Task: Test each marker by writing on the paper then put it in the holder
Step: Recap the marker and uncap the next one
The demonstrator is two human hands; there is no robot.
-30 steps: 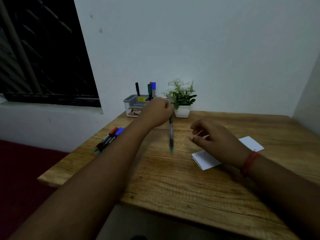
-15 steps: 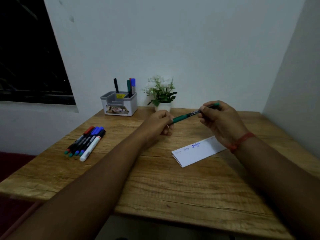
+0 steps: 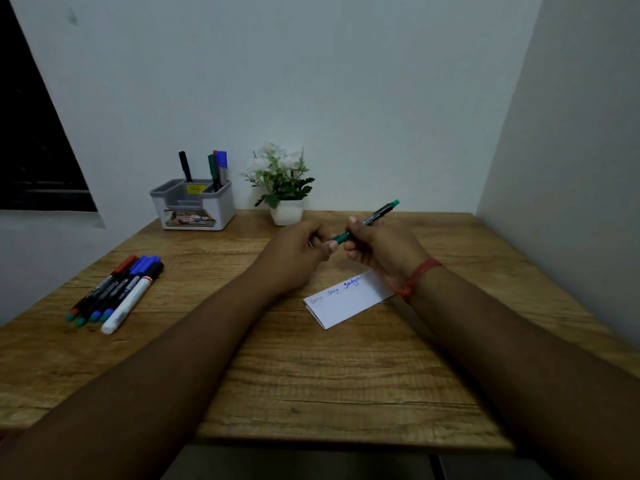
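Both my hands hold one green marker [image 3: 379,213] above the middle of the wooden table [image 3: 311,375]. My right hand [image 3: 377,251] grips its barrel, the far end pointing up and right. My left hand [image 3: 298,251] pinches the green cap end. A folded white paper [image 3: 346,304] with a few written words lies just below my right wrist. Several markers [image 3: 116,292] lie in a row at the table's left. The grey and white holder [image 3: 194,206] stands at the back left with three markers upright in it.
A small potted plant [image 3: 282,188] in a white pot stands next to the holder at the back. White walls close in behind and on the right. A dark window is at the left.
My left hand carried the green marker from the left and my right hand took its barrel. The two hands have since come closer together, and the marker is tilted more steeply.
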